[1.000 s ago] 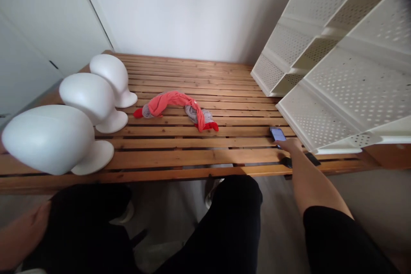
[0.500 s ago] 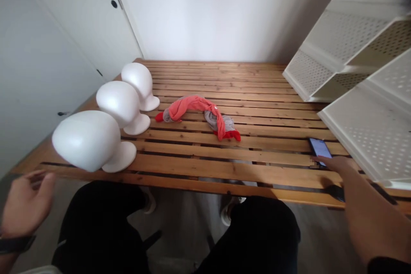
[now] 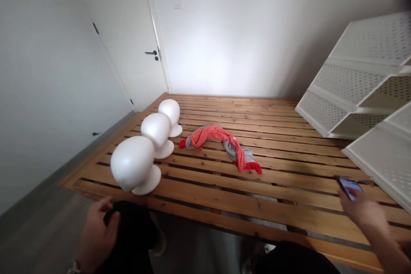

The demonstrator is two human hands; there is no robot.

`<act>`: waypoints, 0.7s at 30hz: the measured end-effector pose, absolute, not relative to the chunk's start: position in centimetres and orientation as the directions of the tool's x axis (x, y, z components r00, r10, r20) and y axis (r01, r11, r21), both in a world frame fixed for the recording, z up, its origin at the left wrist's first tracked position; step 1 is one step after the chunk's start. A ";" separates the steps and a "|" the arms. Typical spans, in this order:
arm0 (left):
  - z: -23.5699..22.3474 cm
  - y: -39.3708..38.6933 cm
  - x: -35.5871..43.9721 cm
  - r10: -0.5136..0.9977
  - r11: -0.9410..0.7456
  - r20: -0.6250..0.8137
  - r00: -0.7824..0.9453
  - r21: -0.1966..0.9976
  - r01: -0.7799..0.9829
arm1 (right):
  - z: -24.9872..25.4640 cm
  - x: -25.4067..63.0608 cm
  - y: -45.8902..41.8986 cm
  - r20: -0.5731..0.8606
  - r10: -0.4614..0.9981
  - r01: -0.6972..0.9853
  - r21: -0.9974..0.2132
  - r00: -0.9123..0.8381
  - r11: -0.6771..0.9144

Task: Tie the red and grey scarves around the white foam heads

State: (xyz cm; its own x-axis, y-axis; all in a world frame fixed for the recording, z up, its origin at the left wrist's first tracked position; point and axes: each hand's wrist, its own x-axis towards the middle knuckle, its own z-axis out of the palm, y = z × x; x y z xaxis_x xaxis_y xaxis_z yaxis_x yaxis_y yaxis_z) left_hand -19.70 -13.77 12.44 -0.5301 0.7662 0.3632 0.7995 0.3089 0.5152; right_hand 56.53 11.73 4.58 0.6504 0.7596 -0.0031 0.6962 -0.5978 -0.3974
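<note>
My right hand (image 3: 364,209) grips a smartphone (image 3: 346,184) above the right part of the slatted wooden table (image 3: 205,199). The thumb lies over the lit screen, and the phone is tilted. At the front left edge, my left hand (image 3: 101,231) hangs over my knee with nothing in it, its thumb apart from loosely bent fingers. Closest to that hand is the front one of three white mannequin heads (image 3: 133,162), all lying in a row on the left side. A twisted coral, grey and red cloth (image 3: 215,132) lies curved mid-table.
White perforated racks (image 3: 337,81) stand on the right side of the table, near the right hand. A white wall (image 3: 231,30) borders the far edge, with a door (image 3: 128,30) at the back left. My legs are under the front edge.
The phone was lying flat on the table under my right hand; now it is tilted in my grip. The view has swung upward and to the left. My left hand has come over my knee.
</note>
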 end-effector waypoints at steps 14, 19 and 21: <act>5.2 -6.5 -11.7 0.931 -0.272 -0.151 0.332 0.317 0.909 | 5.3 25.5 -6.1 -0.025 0.915 0.782 -0.530 -0.402 0.328; 1.9 -5.2 -11.8 0.949 -0.205 -0.161 0.269 0.332 0.921 | 0.5 22.5 -4.5 -0.189 0.871 0.867 -0.316 -0.454 0.384; 1.0 -4.6 -11.4 0.951 -0.199 -0.160 0.264 0.337 0.920 | -1.0 22.5 -3.4 -0.220 0.880 0.895 -0.260 -0.421 0.363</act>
State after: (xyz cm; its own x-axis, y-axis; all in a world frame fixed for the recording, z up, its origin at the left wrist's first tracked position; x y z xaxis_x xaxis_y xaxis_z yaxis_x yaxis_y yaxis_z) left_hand -11.44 -4.60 1.01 0.2642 0.9511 -0.1598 0.9201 -0.1989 0.3374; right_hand 22.50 -3.43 -0.95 -0.4205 0.8802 -0.2199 0.8950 0.3627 -0.2597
